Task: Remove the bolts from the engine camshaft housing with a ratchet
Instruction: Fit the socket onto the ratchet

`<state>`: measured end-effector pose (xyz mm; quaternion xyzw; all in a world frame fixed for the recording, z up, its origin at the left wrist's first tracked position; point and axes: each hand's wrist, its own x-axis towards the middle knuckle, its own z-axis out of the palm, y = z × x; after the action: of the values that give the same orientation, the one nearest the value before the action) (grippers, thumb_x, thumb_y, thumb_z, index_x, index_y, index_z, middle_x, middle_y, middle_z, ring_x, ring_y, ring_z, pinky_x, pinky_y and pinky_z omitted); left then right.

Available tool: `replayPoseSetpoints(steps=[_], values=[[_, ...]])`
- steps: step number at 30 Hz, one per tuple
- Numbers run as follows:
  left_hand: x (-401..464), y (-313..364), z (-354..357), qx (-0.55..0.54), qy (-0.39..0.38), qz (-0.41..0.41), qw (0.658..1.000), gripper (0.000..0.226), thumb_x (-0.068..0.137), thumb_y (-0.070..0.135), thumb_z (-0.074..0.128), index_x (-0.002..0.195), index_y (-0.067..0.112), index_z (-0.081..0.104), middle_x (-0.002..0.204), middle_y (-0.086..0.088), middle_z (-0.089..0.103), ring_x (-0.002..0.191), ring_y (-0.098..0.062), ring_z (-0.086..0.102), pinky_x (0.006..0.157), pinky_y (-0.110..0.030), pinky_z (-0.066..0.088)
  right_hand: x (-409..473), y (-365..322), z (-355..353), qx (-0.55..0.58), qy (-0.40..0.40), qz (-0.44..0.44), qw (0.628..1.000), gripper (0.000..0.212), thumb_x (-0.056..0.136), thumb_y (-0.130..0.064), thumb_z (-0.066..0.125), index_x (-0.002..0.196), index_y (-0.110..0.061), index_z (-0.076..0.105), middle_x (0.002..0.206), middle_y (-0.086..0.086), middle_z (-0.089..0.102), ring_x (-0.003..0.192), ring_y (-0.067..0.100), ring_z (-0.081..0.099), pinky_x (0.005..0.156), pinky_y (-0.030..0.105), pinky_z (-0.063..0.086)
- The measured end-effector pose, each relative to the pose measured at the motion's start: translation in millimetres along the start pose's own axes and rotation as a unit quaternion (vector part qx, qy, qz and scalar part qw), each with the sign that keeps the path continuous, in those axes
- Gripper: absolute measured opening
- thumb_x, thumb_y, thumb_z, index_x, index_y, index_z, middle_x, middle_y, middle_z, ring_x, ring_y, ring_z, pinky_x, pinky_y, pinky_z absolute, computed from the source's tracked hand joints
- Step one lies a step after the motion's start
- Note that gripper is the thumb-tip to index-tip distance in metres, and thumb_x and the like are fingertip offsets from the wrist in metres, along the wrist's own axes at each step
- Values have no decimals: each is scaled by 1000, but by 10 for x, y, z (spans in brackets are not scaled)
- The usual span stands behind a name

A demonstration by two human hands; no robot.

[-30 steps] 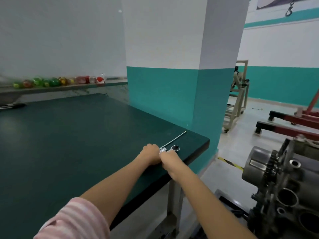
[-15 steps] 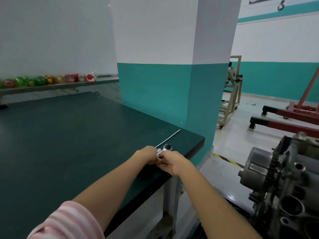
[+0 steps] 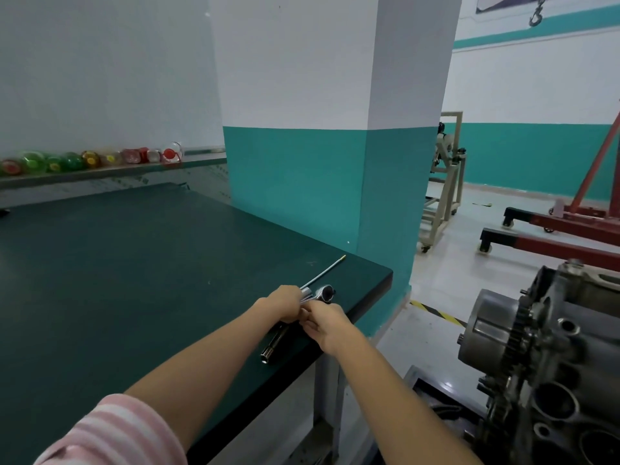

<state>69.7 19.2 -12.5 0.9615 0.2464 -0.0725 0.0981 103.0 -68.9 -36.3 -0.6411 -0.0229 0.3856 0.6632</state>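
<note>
Gripping ratchet (image 3: 320, 294) on bench (image 3: 134, 263): L hand (image 3: 285, 303) clenched round it, R hand (image 3: 323, 322) pinching too.

Mid-shaft of the ratchet (image 3: 321, 293) is sitting hidden under the left hand (image 3: 284, 303) and right hand (image 3: 323, 325) — only the head past the knuckles and the handle end below the wrists are showing. Thin rod (image 3: 323, 272) is running under the left hand, near end hidden. Engine (image 3: 550, 370), well right of the hands, is getting cut off by the right and bottom edges — bolts too small to tell. Bottles (image 3: 90, 159) far beyond the hands are looking blurred, labels unreadable.
</note>
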Motion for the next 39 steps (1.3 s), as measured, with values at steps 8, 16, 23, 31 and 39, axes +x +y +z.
replayPoseSetpoints(steps=[8, 16, 23, 31, 39], values=[[-304, 120, -199, -290, 17, -1, 957, 26, 94, 14, 43, 70, 6, 46, 69, -8, 51, 61, -17, 48, 56, -26, 41, -221, -115, 151, 131, -65, 3, 989, 45, 89, -50, 52, 110, -10, 57, 98, 12, 66, 85, 22, 65, 64, 31, 52], [-1099, 631, -444, -489, 27, 74, 869, 21, 95, 8, 40, 98, -4, 57, 82, -12, 62, 72, -18, 62, 61, -25, 50, -880, -384, -94, 132, -11, -86, 987, 41, 88, -48, 52, 108, -13, 61, 102, 13, 65, 93, 26, 63, 79, 35, 51], [-1957, 1205, -491, -640, -32, 110, 759, 14, 92, 4, 48, 101, 1, 59, 84, -15, 66, 77, -21, 65, 65, -28, 51, -1879, -339, -584, 229, 34, -144, 962, 32, 94, -42, 48, 90, -14, 64, 79, 8, 64, 74, 21, 62, 68, 30, 50], [-2766, 2005, -204, -608, 30, 187, 771, 17, 95, 22, 52, 81, 13, 56, 54, 4, 62, 49, -4, 59, 44, -15, 41, -2920, -62, -1331, 242, 112, -225, 937, 28, 90, -38, 57, 96, -13, 68, 89, 12, 70, 83, 26, 67, 76, 37, 54], [-3109, 2777, 62, -605, -79, 266, 746, 19, 97, 19, 50, 102, 2, 58, 77, -9, 63, 67, -18, 61, 63, -31, 48, -3586, 183, -2155, 158, 181, -300, 923, 24, 94, -36, 51, 93, -17, 65, 87, 9, 70, 83, 25, 68, 73, 40, 56]])
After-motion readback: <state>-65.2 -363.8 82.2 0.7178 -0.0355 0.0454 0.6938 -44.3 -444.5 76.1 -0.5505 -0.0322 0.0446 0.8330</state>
